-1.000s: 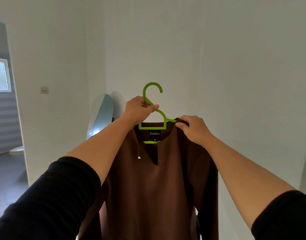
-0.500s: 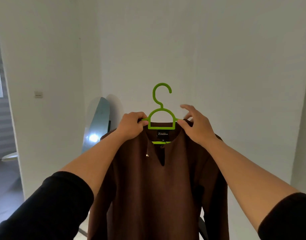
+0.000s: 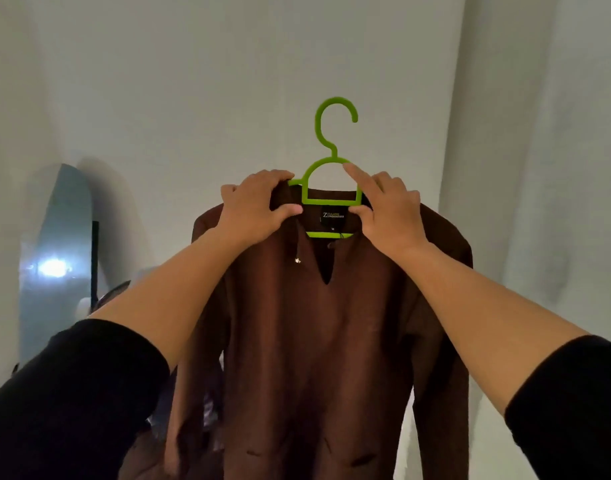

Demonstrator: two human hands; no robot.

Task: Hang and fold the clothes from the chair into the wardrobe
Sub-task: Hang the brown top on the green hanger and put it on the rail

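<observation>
**Shirt held up on its hanger, collar being seated**

The brown shirt (image 3: 317, 341) is held high in front of a pale wall (image 3: 158, 81) on a green hanger (image 3: 331, 188), and both hands are kept at the neckline. This placement is judged to serve the squaring of the collar on the hanger's shoulders, so that the shirt will not slip once it is hung (no wardrobe rail can be seen here).

The left hand (image 3: 255, 206) is closed on the left shoulder of shirt and hanger: its fingers (image 3: 272, 176) are curled over the top edge and its thumb is pressed against the front of the collar, so cloth and hanger arm are clamped between them. The right hand (image 3: 390, 206) pinches the collar on the other side, its thumb at the front and most fingers behind; its index finger is stretched out and laid along the hanger's arch.

The hook stands above and between the fingertips, untouched. The label lies between the two thumbs; the body and sleeves hang free below the hands. A mirror (image 3: 54, 258) leans well to the left.
</observation>
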